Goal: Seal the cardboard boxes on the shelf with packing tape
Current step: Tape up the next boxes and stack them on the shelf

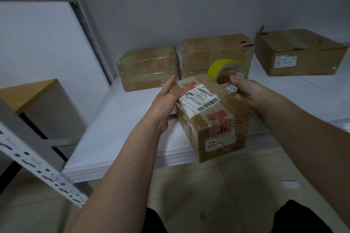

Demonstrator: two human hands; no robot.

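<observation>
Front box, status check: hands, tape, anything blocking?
Left hand steadies front box at shelf edge. Right hand grips yellow tape roll over box top. Nothing blocking.

"78" on small white sticker on near box, barcoded shipping label print unreadable

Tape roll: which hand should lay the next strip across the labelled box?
Right. The right hand already grips the yellow tape roll at the far end of the labelled box, while the left hand lies against the box's left side, likely steadying it on the shelf.
</observation>
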